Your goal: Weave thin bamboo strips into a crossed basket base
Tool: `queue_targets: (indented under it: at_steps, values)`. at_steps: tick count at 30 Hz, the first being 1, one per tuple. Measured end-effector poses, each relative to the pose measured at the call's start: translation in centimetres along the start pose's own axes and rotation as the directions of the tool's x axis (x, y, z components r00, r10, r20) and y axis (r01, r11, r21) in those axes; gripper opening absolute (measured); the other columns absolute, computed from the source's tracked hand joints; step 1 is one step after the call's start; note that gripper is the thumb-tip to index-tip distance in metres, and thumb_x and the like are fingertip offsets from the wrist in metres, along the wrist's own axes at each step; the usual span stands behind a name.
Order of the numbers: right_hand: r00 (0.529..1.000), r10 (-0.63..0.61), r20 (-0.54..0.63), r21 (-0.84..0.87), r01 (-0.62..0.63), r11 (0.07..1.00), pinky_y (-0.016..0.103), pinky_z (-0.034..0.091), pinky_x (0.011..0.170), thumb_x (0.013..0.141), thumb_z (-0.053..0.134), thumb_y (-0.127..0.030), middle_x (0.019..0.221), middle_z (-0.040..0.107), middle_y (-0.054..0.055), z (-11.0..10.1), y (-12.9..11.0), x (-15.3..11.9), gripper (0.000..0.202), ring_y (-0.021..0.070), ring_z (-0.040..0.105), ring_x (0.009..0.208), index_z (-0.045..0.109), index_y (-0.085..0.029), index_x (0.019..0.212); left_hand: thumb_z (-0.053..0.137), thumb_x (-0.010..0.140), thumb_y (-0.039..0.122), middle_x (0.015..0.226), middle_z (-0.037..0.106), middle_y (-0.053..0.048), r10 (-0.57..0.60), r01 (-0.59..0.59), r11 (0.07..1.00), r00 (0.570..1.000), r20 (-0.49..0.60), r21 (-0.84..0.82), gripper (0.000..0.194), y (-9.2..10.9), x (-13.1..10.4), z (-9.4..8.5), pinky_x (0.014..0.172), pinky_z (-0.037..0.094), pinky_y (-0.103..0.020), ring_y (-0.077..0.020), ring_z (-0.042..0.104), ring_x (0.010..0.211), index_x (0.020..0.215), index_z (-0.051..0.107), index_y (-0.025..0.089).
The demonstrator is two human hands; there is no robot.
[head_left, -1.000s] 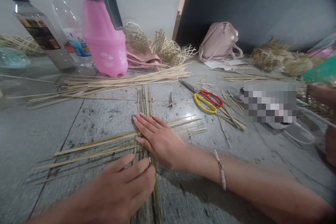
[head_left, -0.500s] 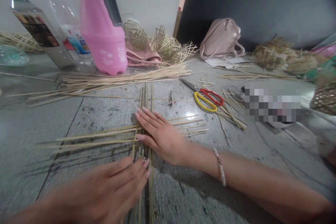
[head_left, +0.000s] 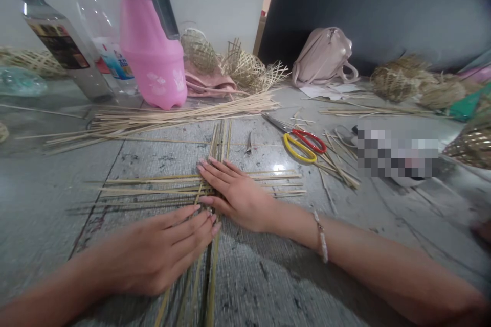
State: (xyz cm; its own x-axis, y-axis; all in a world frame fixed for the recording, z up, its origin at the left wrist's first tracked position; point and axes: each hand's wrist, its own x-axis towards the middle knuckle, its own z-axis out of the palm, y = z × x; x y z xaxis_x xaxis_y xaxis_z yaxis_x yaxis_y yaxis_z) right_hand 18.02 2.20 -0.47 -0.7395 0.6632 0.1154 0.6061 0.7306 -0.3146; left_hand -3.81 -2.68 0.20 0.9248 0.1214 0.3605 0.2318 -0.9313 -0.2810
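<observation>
Grey floor bears crossed bamboo strips (head_left: 153, 189), left hand (head_left: 153, 250) and right hand (head_left: 238, 194) pressing flat, fingers spread.

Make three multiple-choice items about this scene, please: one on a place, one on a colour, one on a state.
1. Where do the scissors lie?
A. on the floor, right of the crossed strips
B. inside the handbag
C. under the left hand

2. What colour is the spray bottle?
A. green
B. pink
C. black

3. How is the right hand?
A. closed in a fist
B. lifted in the air
C. flat on the crossed bamboo strips

Answers: 1 A, they rest on the grey floor; 2 B, its body is pink; 3 C, its fingers spread over the crossing.
</observation>
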Motion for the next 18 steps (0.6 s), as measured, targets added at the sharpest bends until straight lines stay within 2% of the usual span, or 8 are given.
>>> queue_targets:
  at_steps: [5, 10, 14, 18]
  values:
    - [1.000, -0.007, 0.010, 0.008, 0.007, 1.000, 0.038, 0.017, 0.122, 0.102, 0.036, -0.047, 0.158, 0.027, 0.007, -0.1, 0.2, 0.1, 0.062, 0.0184, 0.017, 0.148, 0.030, -0.011, 0.151, 0.031, 0.097, 0.013, 0.118, 0.070, -0.011, 0.076, -0.076, 0.996, 0.997, 0.013, 0.045, 0.041, -0.3, 0.2, -0.4, 0.103, 0.042, -0.036, -0.0218, 0.062, 0.111, 0.114, 0.068, 0.007]
    - [1.000, 0.001, 0.013, -0.009, -0.001, 1.000, 0.038, 0.017, 0.122, 0.102, 0.037, -0.046, 0.158, 0.027, 0.006, 0.0, 0.0, 0.2, 0.061, 0.0188, 0.018, 0.148, 0.031, -0.010, 0.151, 0.033, 0.096, 0.009, 0.107, 0.074, -0.010, 0.100, -0.097, 0.989, 0.995, -0.020, 0.107, 0.040, 0.0, 0.9, -0.3, 0.100, 0.044, -0.036, -0.0217, 0.066, 0.103, 0.103, 0.072, 0.009]
    - [1.000, 0.002, 0.007, -0.017, -0.002, 1.000, 0.038, 0.018, 0.122, 0.102, 0.036, -0.047, 0.157, 0.027, 0.005, 0.1, 0.0, 0.2, 0.061, 0.0180, 0.019, 0.148, 0.031, -0.011, 0.151, 0.028, 0.099, 0.008, 0.100, 0.075, -0.007, -0.013, 0.021, 0.998, 0.993, -0.120, 0.065, 0.044, 0.4, 1.3, 0.0, 0.097, 0.046, -0.034, -0.0192, 0.067, 0.097, 0.099, 0.071, 0.010]
    - [1.000, 0.001, 0.006, -0.009, -0.001, 1.000, 0.039, 0.018, 0.122, 0.103, 0.034, -0.046, 0.157, 0.027, 0.006, 0.0, 0.0, 0.1, 0.059, 0.0181, 0.018, 0.148, 0.031, -0.011, 0.151, 0.032, 0.099, 0.008, 0.099, 0.075, -0.006, -0.175, 0.179, 0.984, 0.960, -0.219, -0.002, 0.036, 1.1, 1.3, 0.4, 0.103, 0.042, -0.033, -0.0179, 0.066, 0.098, 0.101, 0.068, 0.010]
